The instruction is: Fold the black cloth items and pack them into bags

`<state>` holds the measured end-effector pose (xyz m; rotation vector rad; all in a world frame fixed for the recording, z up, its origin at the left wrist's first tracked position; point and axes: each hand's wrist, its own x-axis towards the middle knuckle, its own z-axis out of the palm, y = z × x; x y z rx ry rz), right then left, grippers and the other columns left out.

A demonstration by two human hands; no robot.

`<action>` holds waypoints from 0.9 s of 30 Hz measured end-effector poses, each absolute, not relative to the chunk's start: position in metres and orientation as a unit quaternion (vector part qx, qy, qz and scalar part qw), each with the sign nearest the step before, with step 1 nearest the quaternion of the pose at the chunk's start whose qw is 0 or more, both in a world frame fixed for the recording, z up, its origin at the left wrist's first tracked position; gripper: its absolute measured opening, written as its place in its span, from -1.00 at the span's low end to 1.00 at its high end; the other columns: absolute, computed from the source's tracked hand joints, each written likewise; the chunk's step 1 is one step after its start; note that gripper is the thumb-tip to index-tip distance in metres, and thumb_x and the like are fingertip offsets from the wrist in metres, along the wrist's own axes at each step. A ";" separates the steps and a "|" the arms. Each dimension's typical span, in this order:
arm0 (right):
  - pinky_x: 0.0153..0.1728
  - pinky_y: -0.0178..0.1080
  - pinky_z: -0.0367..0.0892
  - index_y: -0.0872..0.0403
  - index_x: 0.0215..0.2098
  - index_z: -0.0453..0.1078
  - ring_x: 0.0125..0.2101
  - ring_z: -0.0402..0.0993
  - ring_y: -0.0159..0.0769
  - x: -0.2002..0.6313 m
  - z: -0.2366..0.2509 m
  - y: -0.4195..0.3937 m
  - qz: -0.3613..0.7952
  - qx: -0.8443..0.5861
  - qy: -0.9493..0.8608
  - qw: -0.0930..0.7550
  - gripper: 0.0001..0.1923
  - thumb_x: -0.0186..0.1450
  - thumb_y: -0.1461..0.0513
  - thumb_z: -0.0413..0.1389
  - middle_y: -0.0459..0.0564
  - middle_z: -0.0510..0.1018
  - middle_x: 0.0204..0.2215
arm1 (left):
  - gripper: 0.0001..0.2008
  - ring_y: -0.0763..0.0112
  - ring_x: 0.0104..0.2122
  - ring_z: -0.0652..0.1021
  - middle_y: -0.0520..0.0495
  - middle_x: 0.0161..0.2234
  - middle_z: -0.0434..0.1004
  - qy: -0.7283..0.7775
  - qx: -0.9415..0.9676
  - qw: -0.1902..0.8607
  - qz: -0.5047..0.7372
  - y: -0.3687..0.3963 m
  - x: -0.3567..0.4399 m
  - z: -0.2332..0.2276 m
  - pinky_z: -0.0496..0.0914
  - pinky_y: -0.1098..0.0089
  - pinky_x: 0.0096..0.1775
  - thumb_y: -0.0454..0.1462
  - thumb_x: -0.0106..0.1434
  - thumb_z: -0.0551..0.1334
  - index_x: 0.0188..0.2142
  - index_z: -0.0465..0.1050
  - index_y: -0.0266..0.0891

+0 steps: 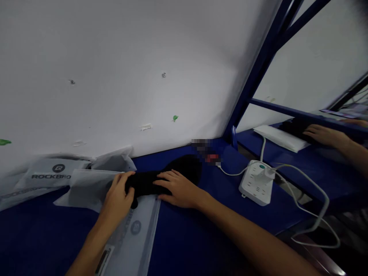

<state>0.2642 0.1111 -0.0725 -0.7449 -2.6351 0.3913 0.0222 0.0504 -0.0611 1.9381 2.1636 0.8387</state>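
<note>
The blue desk carries everything here, backed by a white wall. On it lie grey printed mailer bags, one bag running out from under the person's hands. A white power strip sits well off to the right of the hands, its cable looping past it. At a neighbouring station, a co-worker's hand rests on dark material.

The black garment lies with its long axis running left to right, rising slightly toward the wall. The left hand has its grip closed around the garment's near left end, thumb over the cloth. The right hand lies flat and open on the garment's middle, pressing rather than holding. From the left grip, the garment's bulk extends rightward and away, beneath the right palm.
</note>
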 end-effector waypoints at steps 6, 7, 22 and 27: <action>0.24 0.14 0.05 -0.07 0.22 0.32 0.18 0.29 -0.10 0.274 -0.067 0.120 0.142 -0.316 -0.924 0.164 -0.57 0.39 0.19 0.09 0.07 0.41 0.18 | -0.72 0.06 0.07 0.45 -0.14 0.12 0.36 0.706 0.657 -0.059 0.257 0.050 0.022 -0.057 0.45 0.07 -0.01 -0.32 0.33 0.06 -0.05 0.47 -0.12; 0.24 0.15 0.04 -0.06 0.22 0.32 0.19 0.29 -0.10 0.275 -0.066 0.120 0.143 -0.318 -0.923 0.163 -0.57 0.39 0.20 0.09 0.07 0.41 0.18 | -0.72 0.00 0.11 0.41 -0.17 0.14 0.34 0.704 0.662 -0.101 0.238 0.048 0.025 -0.057 0.41 0.00 0.03 -0.33 0.34 0.06 -0.07 0.50 -0.13; 0.23 0.18 0.05 -0.03 0.22 0.30 0.18 0.28 -0.05 0.273 -0.069 0.119 0.127 -0.322 -0.924 0.164 -0.52 0.34 0.16 0.13 0.11 0.40 0.18 | -0.53 0.06 0.29 0.27 -0.15 0.29 0.28 0.551 0.817 -0.011 0.171 0.039 0.051 -0.080 0.19 -0.05 0.25 -0.04 0.37 0.14 0.22 0.34 -0.09; 0.23 0.18 0.05 -0.06 0.23 0.30 0.21 0.27 -0.08 0.278 -0.072 0.129 0.135 -0.363 -0.909 0.155 -0.57 0.41 0.25 -0.01 0.05 0.41 0.19 | -0.34 0.02 0.36 0.12 -0.19 0.36 0.15 0.575 0.806 -0.024 0.137 0.043 0.042 -0.092 0.01 -0.15 0.30 0.08 0.34 0.12 0.35 0.13 -0.06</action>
